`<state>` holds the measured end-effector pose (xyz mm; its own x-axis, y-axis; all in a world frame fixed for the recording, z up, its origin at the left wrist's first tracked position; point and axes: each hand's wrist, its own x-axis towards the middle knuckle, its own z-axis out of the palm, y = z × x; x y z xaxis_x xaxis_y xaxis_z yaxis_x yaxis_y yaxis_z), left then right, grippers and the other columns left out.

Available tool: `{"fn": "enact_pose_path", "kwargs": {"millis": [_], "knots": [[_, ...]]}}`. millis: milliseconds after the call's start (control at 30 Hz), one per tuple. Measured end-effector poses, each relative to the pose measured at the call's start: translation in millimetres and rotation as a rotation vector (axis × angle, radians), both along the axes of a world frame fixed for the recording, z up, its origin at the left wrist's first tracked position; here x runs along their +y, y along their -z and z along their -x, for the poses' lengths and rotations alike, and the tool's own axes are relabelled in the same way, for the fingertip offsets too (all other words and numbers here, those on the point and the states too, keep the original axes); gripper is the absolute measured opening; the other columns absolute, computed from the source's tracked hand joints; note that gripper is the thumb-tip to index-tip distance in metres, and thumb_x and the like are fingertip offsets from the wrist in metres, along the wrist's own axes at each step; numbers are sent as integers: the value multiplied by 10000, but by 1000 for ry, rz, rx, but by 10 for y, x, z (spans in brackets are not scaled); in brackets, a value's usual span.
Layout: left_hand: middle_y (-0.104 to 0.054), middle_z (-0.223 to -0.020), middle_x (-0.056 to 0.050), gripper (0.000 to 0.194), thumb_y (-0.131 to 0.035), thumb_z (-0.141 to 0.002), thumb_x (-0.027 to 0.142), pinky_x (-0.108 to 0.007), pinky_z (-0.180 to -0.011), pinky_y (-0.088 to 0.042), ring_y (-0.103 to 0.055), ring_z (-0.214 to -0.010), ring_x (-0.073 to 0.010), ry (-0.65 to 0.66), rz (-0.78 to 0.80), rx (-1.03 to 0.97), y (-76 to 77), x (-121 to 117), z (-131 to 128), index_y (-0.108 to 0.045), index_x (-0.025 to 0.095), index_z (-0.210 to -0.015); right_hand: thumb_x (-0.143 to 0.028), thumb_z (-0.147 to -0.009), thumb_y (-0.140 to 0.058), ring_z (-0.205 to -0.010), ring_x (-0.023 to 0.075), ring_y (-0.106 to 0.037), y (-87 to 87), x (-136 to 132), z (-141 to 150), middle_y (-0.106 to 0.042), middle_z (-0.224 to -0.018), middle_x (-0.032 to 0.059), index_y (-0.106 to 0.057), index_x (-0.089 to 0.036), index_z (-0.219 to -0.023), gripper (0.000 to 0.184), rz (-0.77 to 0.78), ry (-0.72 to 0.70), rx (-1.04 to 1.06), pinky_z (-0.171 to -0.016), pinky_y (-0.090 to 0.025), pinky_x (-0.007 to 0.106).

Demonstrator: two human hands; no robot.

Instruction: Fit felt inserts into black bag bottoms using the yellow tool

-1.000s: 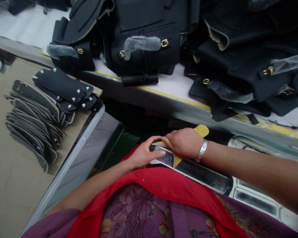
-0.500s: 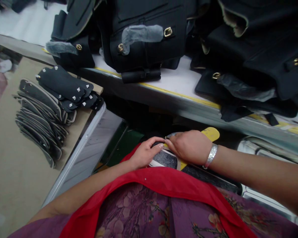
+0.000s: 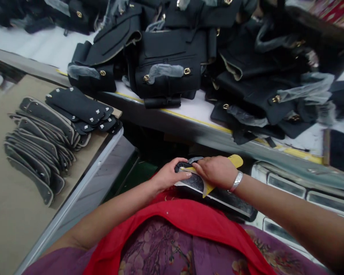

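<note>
A long dark strap-shaped piece (image 3: 218, 194) with a pale edge lies across my lap, over a red cloth. My left hand (image 3: 169, 176) is curled on its near left end, fingers closed over the edge. A flat yellow tool (image 3: 234, 160) sticks out behind my right hand (image 3: 216, 171), which is closed on it and presses its tip against the same end of the piece. The two hands touch at the fingertips. A silver bangle (image 3: 235, 181) circles my right wrist.
A board (image 3: 5, 214) on the left bears fanned rows of dark strap pieces (image 3: 37, 149) and a pile with metal studs (image 3: 80, 109). A long bench (image 3: 195, 114) ahead is heaped with black bags (image 3: 172, 61). More pale-edged pieces (image 3: 286, 183) lie at the right.
The view has tilted up and shows more of the bags. Both hands stay on the end of the dark piece, with the yellow tool shifted slightly.
</note>
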<state>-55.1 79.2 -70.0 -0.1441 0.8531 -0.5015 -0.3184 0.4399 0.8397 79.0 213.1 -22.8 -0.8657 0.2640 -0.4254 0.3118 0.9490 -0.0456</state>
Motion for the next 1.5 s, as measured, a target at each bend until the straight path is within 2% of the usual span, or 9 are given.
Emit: {"fn": "enact_pose_path", "kwargs": {"millis": [200, 433, 667, 900, 1033, 1200, 1267, 1400, 1500], "knots": [[-610, -1132, -115, 475, -686, -694, 269, -324, -909, -392, -566, -997, -204, -55, -87, -424, 114, -132, 273, -595, 122, -1136, -417, -957, -181, -737, 187, -619, -172, -112, -230, -663, -824, 69, -610, -173, -832, 509, -50, 217, 2, -588, -340, 263], [-661, -956, -71, 409, -691, -623, 209, -286, -735, -442, -597, -787, -151, -3, 48, -309, 127, -35, 337, -654, 162, -1027, -417, -956, -162, -721, 183, -607, -225, -363, -505, -657, -811, 68, -601, -179, -792, 525, 88, 507, 60, -601, -355, 264], [-641, -965, -66, 416, -720, -610, 258, -277, -704, -436, -580, -794, -145, 102, 53, -254, 73, -19, 409, -655, 181, -1013, -497, -926, -217, -688, 168, -556, -304, -523, -845, -610, -776, 59, -551, -169, -805, 484, 415, 722, 149, -613, -395, 263], [-622, -920, -51, 321, -644, -627, 192, -276, -661, -439, -555, -821, -161, 176, 75, -85, -14, 39, 401, -654, 176, -948, -537, -844, -436, -782, 179, -556, -300, -698, -1119, -608, -897, 60, -546, -142, -967, 428, 785, 707, 203, -664, -433, 263], [-616, -857, -36, 301, -583, -652, 164, -242, -618, -427, -553, -784, -151, 157, 84, 27, -64, 34, 329, -642, 180, -947, -495, -864, -434, -737, 169, -549, -310, -812, -1100, -601, -851, 57, -540, -139, -929, 377, 752, 664, 187, -649, -431, 264], [-608, -842, -25, 286, -546, -686, 170, -225, -595, -404, -537, -751, -140, 141, 58, 132, -63, -5, 251, -631, 191, -958, -388, -892, -398, -881, 212, -554, -351, -910, -820, -600, -1007, 108, -532, -127, -1023, 321, 659, 592, 235, -836, -424, 363], [-609, -853, -22, 284, -543, -699, 180, -232, -603, -403, -535, -755, -142, 146, 48, 149, -42, -5, 252, -627, 198, -969, -394, -880, -417, -875, 208, -569, -365, -916, -700, -599, -1025, 102, -510, -139, -1081, 338, 796, 654, 285, -820, -451, 365], [-618, -959, -30, 307, -549, -735, 194, -236, -638, -407, -537, -853, -158, 186, 60, 126, -17, -6, 308, -620, 216, -1033, -453, -829, -510, -695, 165, -610, -363, -934, -628, -627, -930, 58, -397, -212, -1227, 480, 1334, 985, 358, -621, -515, 299], [-609, -1044, -52, 306, -539, -789, 231, -227, -640, -418, -540, -898, -162, 191, 66, 90, -52, -87, 374, -603, 212, -1088, -442, -764, -617, -621, 134, -607, -298, -1005, -717, -646, -843, 54, -460, -191, -1165, 498, 1486, 1174, 426, -550, -491, 225]]}}
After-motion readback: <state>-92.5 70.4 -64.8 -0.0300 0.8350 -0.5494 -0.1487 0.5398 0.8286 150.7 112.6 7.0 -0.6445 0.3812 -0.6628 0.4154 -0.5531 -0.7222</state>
